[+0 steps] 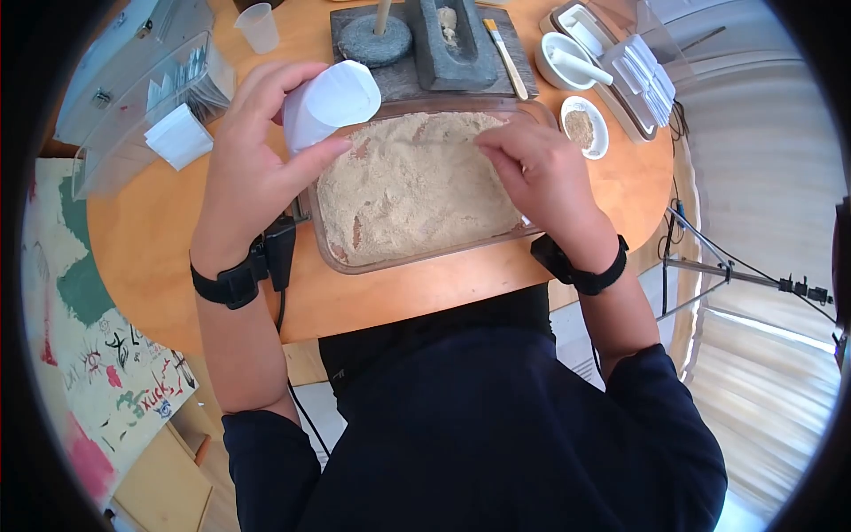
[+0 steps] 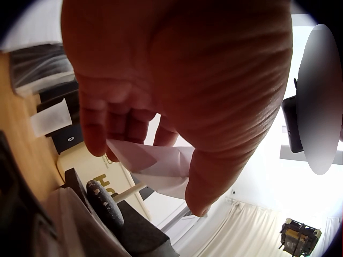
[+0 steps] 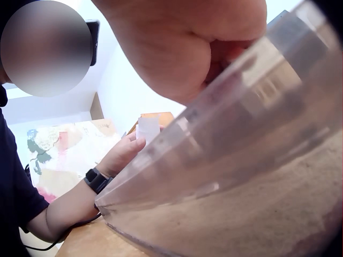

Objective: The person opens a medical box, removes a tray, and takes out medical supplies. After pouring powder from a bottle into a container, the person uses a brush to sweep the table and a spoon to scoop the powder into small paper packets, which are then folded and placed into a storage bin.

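In the head view my left hand (image 1: 253, 168) holds a white folded paper cone (image 1: 332, 102) by its sides, thumb against fingers, its open end facing up and right. The paper (image 2: 161, 168) also shows in the left wrist view. My right hand (image 1: 545, 173) is over the right part of a clear tray (image 1: 425, 257) of pale beige powder (image 1: 408, 191). Its fingers are curled and thumb and forefinger pinch a thin, blurred tool (image 1: 430, 143) reaching left over the powder. In the right wrist view the tray's wall (image 3: 214, 155) hides most of the fingers.
Behind the tray, a dark board holds a round stone (image 1: 377, 42) with a wooden rod, a stone trough (image 1: 452, 62) and a brush (image 1: 505, 58). To the right are a white mortar (image 1: 558, 75) and a small powder dish (image 1: 594, 142). A plastic cup (image 1: 259, 28) stands back left.
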The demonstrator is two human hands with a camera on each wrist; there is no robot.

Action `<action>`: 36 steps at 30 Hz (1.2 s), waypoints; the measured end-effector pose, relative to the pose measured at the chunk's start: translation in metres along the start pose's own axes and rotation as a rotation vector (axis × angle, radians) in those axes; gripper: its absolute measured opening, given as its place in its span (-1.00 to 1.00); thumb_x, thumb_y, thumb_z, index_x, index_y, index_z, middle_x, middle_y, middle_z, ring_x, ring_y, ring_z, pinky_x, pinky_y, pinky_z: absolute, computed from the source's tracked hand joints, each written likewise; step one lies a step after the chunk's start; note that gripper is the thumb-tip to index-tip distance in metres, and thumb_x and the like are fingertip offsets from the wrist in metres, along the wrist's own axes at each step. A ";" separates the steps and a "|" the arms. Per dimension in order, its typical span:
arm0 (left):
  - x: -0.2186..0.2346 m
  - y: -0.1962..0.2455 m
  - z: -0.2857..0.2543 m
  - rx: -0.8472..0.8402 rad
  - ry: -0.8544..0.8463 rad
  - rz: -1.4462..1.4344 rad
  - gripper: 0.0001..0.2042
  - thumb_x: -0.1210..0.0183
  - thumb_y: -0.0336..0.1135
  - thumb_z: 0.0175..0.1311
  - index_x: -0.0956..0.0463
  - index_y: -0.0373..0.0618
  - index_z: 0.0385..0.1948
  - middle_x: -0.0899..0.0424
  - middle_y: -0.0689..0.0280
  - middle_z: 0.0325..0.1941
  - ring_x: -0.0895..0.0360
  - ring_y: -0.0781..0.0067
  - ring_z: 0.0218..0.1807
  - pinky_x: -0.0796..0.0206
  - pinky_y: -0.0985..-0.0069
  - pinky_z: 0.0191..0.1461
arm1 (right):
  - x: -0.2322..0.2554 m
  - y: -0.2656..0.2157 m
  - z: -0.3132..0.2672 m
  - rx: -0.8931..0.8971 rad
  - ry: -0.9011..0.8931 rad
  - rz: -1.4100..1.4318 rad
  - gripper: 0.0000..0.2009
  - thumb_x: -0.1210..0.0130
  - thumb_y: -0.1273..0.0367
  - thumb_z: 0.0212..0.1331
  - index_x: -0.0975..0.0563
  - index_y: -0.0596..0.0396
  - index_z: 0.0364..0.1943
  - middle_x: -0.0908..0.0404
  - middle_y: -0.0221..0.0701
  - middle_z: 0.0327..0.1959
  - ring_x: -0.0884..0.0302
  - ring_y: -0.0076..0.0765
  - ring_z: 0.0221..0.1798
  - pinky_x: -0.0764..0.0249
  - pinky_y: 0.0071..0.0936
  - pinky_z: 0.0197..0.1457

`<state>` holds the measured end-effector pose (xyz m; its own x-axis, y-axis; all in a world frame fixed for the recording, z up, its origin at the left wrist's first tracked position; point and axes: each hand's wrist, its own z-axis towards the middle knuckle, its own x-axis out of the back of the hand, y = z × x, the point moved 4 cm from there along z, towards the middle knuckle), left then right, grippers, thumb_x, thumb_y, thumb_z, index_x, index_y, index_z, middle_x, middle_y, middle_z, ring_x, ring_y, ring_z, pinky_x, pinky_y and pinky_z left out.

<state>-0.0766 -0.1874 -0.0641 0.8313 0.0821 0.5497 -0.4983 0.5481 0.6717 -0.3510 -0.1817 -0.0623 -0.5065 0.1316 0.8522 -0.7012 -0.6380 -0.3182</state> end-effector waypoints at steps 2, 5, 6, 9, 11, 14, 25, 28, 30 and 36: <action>0.003 -0.001 -0.002 0.017 0.016 0.002 -0.45 -0.42 -0.40 -0.03 -0.52 -0.13 0.10 -0.57 0.29 0.07 -0.49 0.35 0.10 -0.29 0.48 0.10 | 0.005 -0.007 -0.007 0.046 -0.065 0.025 -0.92 -0.24 0.50 0.05 -0.66 0.06 -0.35 -0.64 -0.29 -0.46 -0.63 -0.11 -0.36 -0.54 -0.29 -0.32; 0.003 -0.002 -0.002 -0.001 0.009 0.000 -0.46 -0.43 -0.38 -0.02 -0.52 -0.12 0.10 -0.58 0.30 0.03 -0.49 0.37 0.07 -0.29 0.48 0.08 | 0.014 -0.008 -0.016 -0.049 -0.086 0.079 -0.91 -0.24 0.52 0.04 -0.66 0.08 -0.35 -0.64 -0.29 -0.47 -0.63 -0.10 -0.35 -0.53 -0.27 -0.34; 0.003 -0.002 -0.003 0.002 0.008 0.000 -0.46 -0.43 -0.38 -0.02 -0.52 -0.12 0.10 -0.58 0.30 0.03 -0.49 0.37 0.07 -0.29 0.48 0.08 | 0.013 -0.007 -0.014 -0.050 -0.089 0.081 -0.91 -0.24 0.52 0.04 -0.66 0.08 -0.35 -0.64 -0.29 -0.47 -0.63 -0.10 -0.35 -0.53 -0.27 -0.34; 0.000 0.001 -0.001 -0.012 0.016 -0.006 -0.46 -0.43 -0.37 -0.02 -0.52 -0.13 0.10 -0.57 0.31 0.02 -0.49 0.38 0.05 -0.29 0.48 0.07 | 0.014 -0.007 -0.001 -0.023 0.017 -0.003 -0.92 -0.24 0.51 0.05 -0.65 0.06 -0.37 -0.65 -0.30 -0.45 -0.64 -0.10 -0.34 -0.53 -0.28 -0.33; 0.002 0.001 -0.001 -0.005 0.001 0.015 -0.46 -0.43 -0.36 -0.02 -0.52 -0.14 0.10 -0.57 0.31 0.03 -0.49 0.37 0.05 -0.29 0.48 0.07 | 0.003 -0.009 0.005 0.009 0.014 0.002 -0.93 -0.24 0.51 0.05 -0.65 0.06 -0.37 -0.65 -0.30 -0.45 -0.64 -0.10 -0.33 -0.54 -0.28 -0.32; 0.002 -0.002 -0.002 0.018 0.021 -0.044 -0.46 -0.43 -0.35 -0.02 -0.52 -0.14 0.09 -0.58 0.30 0.04 -0.49 0.36 0.04 -0.30 0.47 0.07 | -0.002 -0.017 0.002 0.033 -0.066 0.038 -0.95 -0.24 0.50 0.06 -0.64 0.07 -0.38 -0.64 -0.30 -0.46 -0.63 -0.09 -0.34 -0.54 -0.28 -0.31; 0.001 -0.004 -0.003 -0.046 0.026 0.020 -0.49 -0.43 -0.34 0.00 -0.52 -0.13 0.06 -0.59 0.30 0.02 -0.50 0.34 0.00 -0.32 0.46 0.03 | 0.026 -0.025 -0.011 -0.140 -0.066 0.102 -0.93 -0.21 0.57 0.08 -0.64 0.16 -0.35 -0.58 -0.31 -0.53 -0.54 -0.18 -0.50 -0.45 -0.37 -0.40; 0.001 -0.004 -0.003 -0.060 0.025 0.030 -0.49 -0.44 -0.33 0.01 -0.52 -0.12 0.07 -0.59 0.30 0.03 -0.50 0.34 0.00 -0.32 0.47 0.04 | 0.021 -0.030 -0.008 -0.185 -0.100 0.141 -0.93 -0.19 0.58 0.08 -0.63 0.17 -0.35 -0.58 -0.30 -0.52 -0.54 -0.20 -0.50 -0.44 -0.38 -0.42; 0.002 -0.005 -0.003 -0.076 0.028 0.037 -0.48 -0.44 -0.32 0.01 -0.52 -0.12 0.07 -0.59 0.30 0.03 -0.50 0.34 0.01 -0.32 0.47 0.04 | 0.018 -0.029 -0.008 -0.192 -0.106 0.153 -0.93 -0.19 0.58 0.08 -0.64 0.17 -0.35 -0.58 -0.30 -0.52 -0.55 -0.20 -0.50 -0.44 -0.38 -0.42; 0.001 0.000 -0.003 -0.028 -0.002 0.048 -0.47 -0.44 -0.31 0.02 -0.51 -0.10 0.10 -0.58 0.30 0.05 -0.50 0.35 0.02 -0.33 0.47 0.04 | 0.009 -0.024 -0.010 -0.192 -0.122 0.164 -0.93 -0.19 0.57 0.10 -0.64 0.17 -0.34 -0.59 -0.28 -0.51 -0.55 -0.21 -0.51 -0.46 -0.38 -0.42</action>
<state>-0.0748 -0.1850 -0.0645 0.8061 0.1067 0.5821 -0.5303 0.5668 0.6305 -0.3440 -0.1581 -0.0508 -0.5647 -0.0614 0.8230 -0.7030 -0.4866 -0.5186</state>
